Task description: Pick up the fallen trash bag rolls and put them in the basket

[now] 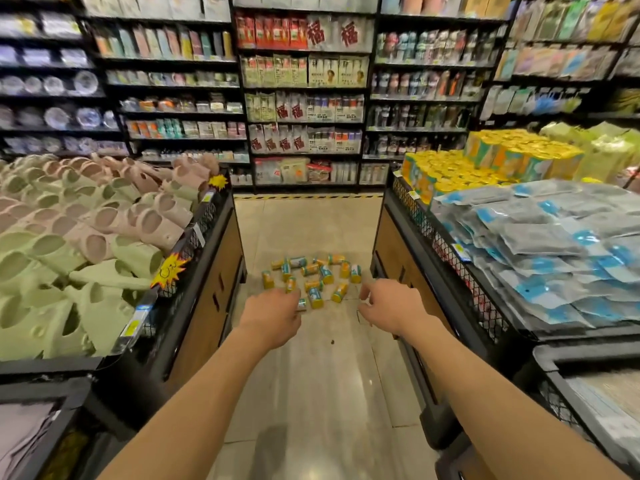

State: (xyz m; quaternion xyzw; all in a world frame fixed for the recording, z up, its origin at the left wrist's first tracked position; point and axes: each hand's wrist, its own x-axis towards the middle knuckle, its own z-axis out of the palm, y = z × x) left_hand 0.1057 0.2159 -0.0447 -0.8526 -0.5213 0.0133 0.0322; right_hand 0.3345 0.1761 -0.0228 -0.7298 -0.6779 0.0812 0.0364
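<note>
Rolls (313,277) lie scattered on the floor (311,375) between two bins. Both arms reach out; left hand (273,311) and right hand (389,304) hang loosely curled, holding nothing.

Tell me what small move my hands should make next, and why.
Probably lower both hands to the nearest rolls. The left hand and right hand hang empty, fingers loosely curled, above the near edge of the trash bag rolls scattered on the floor between two display bins. None looks gripped yet.

aisle floor (311,375): open between bins | left bin (207,271), right bin (408,258): flank | shelves (304,98): block end
</note>
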